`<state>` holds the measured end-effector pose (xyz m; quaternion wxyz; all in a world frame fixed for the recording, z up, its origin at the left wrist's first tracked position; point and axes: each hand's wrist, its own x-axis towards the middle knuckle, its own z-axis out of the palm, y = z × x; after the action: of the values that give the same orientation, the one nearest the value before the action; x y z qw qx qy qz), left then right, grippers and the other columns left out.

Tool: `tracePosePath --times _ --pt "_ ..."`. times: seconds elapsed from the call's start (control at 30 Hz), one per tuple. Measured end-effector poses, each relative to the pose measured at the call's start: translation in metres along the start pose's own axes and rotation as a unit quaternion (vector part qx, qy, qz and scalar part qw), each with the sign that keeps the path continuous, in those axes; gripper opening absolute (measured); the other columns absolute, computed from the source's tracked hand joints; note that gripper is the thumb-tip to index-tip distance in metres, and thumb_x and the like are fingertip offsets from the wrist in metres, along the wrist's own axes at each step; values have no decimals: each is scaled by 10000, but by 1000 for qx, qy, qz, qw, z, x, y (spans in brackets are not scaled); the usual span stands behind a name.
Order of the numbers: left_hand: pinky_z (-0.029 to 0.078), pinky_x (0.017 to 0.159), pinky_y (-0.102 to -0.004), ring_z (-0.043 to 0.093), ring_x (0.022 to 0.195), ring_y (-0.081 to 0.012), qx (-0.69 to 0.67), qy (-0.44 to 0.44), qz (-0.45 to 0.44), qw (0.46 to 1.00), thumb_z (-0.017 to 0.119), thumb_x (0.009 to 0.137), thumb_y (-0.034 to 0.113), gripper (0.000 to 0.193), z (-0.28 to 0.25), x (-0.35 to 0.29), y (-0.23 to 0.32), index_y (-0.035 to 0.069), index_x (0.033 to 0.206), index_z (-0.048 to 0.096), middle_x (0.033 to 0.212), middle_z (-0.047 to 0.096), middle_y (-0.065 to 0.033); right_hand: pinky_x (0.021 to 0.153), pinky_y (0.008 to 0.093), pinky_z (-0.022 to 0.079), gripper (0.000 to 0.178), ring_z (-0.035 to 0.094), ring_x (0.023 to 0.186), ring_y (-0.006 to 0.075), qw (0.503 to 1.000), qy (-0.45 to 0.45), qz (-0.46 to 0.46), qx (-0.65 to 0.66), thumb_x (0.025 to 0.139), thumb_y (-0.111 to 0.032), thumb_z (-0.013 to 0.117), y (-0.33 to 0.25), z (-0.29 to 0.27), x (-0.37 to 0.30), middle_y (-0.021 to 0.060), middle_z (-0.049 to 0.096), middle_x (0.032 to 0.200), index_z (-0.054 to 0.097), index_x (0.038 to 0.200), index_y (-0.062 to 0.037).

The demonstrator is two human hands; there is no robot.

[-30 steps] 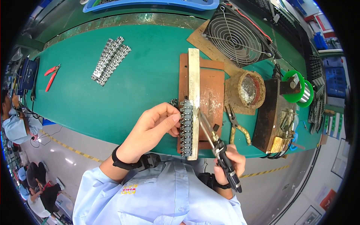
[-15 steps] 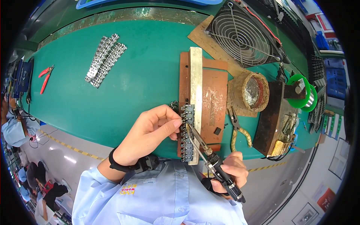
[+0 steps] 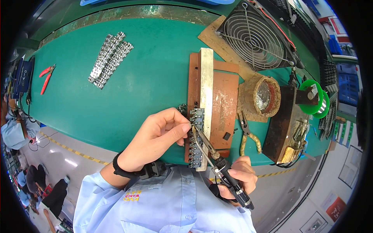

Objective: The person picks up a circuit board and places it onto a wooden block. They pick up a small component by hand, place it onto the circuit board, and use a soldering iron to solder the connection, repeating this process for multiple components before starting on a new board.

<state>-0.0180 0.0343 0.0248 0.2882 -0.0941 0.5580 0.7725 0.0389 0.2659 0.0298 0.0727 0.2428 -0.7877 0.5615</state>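
Note:
My left hand (image 3: 155, 134) is closed in a pinch beside a row of small dark circuit boards (image 3: 197, 112). What sits between its thumb and forefinger is too small to make out. My right hand (image 3: 243, 178) is wrapped round the black handle of a soldering iron (image 3: 229, 178) with a thin metal tube alongside it. The iron's tip meets the boards right by my left fingertips. The boards line the left side of a pale metal bar (image 3: 206, 77), which lies on a brown fixture plate (image 3: 224, 93). A tiny black piece (image 3: 226, 136) rests on that plate.
Right of the fixture are pliers (image 3: 245, 130), a round solder pot (image 3: 268, 95), a dark metal box (image 3: 280, 124) and a green solder spool (image 3: 311, 89). A caged fan (image 3: 254, 37) stands behind. Silver strips (image 3: 110, 58) and red cutters (image 3: 47, 77) lie to the left.
The view has shifted slightly. Both hands and the soldering iron keep nearly the same place at the boards; nothing has been picked up or let go.

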Motion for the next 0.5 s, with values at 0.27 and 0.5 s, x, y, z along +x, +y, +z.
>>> tracePosePath --times 0.27,0.5 --pt "431 636 -202 515 697 -60 6 0 13 1000 525 882 121 114 0 0 0 8 865 519 772 545 -4 529 296 392 458 499 468 168 1000 -12 -9 10 578 -104 778 3 -3 0 39 555 576 545 965 -27" --pt "432 645 -208 517 711 -61 4 1 14 1000 526 881 119 115 1 0 0 6 866 520 783 550 -7 518 294 393 433 491 460 167 999 24 -22 12 585 -109 767 3 0 -5 32 537 555 552 952 -25"
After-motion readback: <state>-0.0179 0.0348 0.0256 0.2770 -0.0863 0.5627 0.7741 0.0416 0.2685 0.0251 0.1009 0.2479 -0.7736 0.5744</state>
